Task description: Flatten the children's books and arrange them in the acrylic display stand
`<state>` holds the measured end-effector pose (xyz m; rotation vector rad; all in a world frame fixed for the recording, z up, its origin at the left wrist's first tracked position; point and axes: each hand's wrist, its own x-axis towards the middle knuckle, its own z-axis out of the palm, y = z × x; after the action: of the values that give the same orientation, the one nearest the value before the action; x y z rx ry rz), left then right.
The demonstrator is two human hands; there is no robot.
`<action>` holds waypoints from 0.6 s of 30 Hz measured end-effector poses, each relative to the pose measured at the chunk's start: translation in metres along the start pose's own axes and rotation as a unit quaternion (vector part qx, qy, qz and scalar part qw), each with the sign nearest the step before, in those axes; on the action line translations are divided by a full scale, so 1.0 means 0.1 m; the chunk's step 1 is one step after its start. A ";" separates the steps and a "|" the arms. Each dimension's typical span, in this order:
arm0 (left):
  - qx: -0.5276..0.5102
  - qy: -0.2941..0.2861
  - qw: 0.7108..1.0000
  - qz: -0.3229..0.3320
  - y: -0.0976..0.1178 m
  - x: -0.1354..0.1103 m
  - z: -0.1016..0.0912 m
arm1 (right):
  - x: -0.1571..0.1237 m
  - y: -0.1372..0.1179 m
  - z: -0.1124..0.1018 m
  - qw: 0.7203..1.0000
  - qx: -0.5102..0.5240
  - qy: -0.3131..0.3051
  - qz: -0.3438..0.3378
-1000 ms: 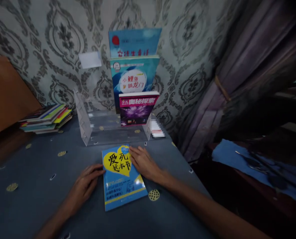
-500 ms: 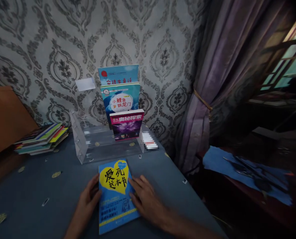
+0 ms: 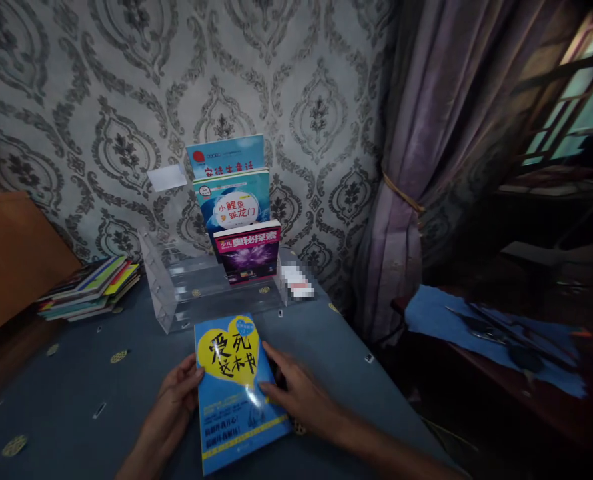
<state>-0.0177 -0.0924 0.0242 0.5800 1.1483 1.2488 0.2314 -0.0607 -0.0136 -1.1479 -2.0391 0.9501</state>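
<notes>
A blue book [image 3: 241, 407] with a yellow heart on its cover is held face up just over the near part of the table. My left hand [image 3: 174, 397] grips its left edge, thumb on the cover and fingers partly behind. On the opposite edge, my right hand [image 3: 294, 387] pinches the book, its thumb on the cover. Beyond the book stands a clear stepped display rack [image 3: 159, 287]. Three books lean in its right side: a purple-and-pink one [image 3: 249, 257] in front, a blue one [image 3: 234, 207] behind, and another blue one [image 3: 226, 153] at the back.
A stack of books [image 3: 89, 290] lies at the left near a brown board [image 3: 14, 250]. A blurred white item [image 3: 297, 281] sits right of the rack. To the right, a curtain [image 3: 401, 200] hangs, and dark tools lie on blue cloth [image 3: 426, 313].
The blue book with the yellow heart has been taken hold of by both hands and lifted slightly, its cover now catching glare. The view has shifted a little.
</notes>
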 end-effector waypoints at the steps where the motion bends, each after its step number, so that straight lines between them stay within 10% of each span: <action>1: -0.003 0.002 1.000 0.011 0.02 -0.01 0.01 | 0.03 -0.01 -0.02 0.999 0.046 0.004 0.016; 8: 0.037 -0.087 0.992 0.088 0.24 -0.01 0.16 | 0.19 -0.14 -0.23 0.942 0.331 -0.051 0.018; 18: 0.062 -0.052 0.977 0.197 0.13 0.26 0.36 | 0.14 -0.01 -0.40 0.990 0.023 0.091 -0.105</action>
<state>0.0066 -0.0562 0.0401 0.9915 1.0594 1.4668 0.2562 -0.0374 0.0121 -0.9388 -1.9349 0.7555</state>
